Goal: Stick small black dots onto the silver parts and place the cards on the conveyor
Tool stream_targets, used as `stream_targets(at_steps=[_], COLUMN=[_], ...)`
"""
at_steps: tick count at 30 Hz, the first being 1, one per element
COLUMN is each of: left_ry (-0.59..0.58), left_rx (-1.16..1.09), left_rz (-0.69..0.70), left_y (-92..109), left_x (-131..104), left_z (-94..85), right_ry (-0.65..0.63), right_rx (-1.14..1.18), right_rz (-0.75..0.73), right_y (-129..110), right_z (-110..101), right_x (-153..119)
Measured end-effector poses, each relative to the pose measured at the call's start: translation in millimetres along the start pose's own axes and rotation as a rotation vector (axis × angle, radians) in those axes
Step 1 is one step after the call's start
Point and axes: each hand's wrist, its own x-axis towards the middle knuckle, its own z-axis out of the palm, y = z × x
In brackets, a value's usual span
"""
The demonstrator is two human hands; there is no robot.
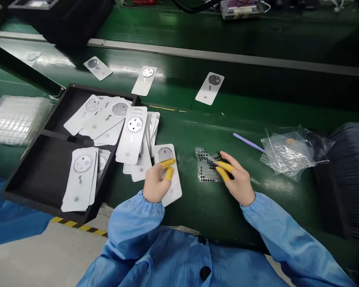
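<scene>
My left hand (158,181), with yellow finger cots on thumb and index finger, rests on a white card (174,187) lying on the green bench. Its two covered fingers are bent over the card near the grey octagon. To the right, my right hand (238,179), also in yellow cots, pinches the right part of a clear sheet (208,172) dotted with small black pieces. The sheet's upper edge is lifted and folded over. Left of my left hand, a pile of white cards (131,139) leans against the black tray.
Black trays (32,171) with more cards stand at the left, beside stacked clear plastic trays (18,119). Single cards (210,89) lie farther back. Purple tweezers (249,142) and clear plastic bags (290,153) lie at the right, near a dark stack (354,179). A blue sleeve shows at far left.
</scene>
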Motion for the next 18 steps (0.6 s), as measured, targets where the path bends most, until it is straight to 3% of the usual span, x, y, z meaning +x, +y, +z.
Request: stream_targets(at_steps=[4, 8, 11, 14, 16, 18], left_ry=[-0.215, -0.235, -0.255, -0.275, -0.294, -0.331], left_rx=[-0.193, -0.267, -0.345, -0.408, -0.397, -0.343], left_rz=[-0.072, -0.014, -0.074, -0.136, -0.112, -0.028], left_y=[16, 25, 28, 31, 33, 32], left_x=[-4, -2, -5, -10, -14, -17], left_z=[34.2, 55.2, 57.4, 57.1, 57.3, 57.3], right_ry=[-0.187, -0.341, -0.145, 0.099, 0.028, -0.134], right_rx=[0.378, 0.461, 0.185, -0.156, -0.21, -0.151], right_rz=[0.286, 0.371, 0.201, -0.127, -0.334, -0.465], right_y=[-21, -31, -32, -39, -44, -47], right_z=[-17, -34, -40, -36, -29, -20], right_x=[11, 22, 22, 14, 7, 4])
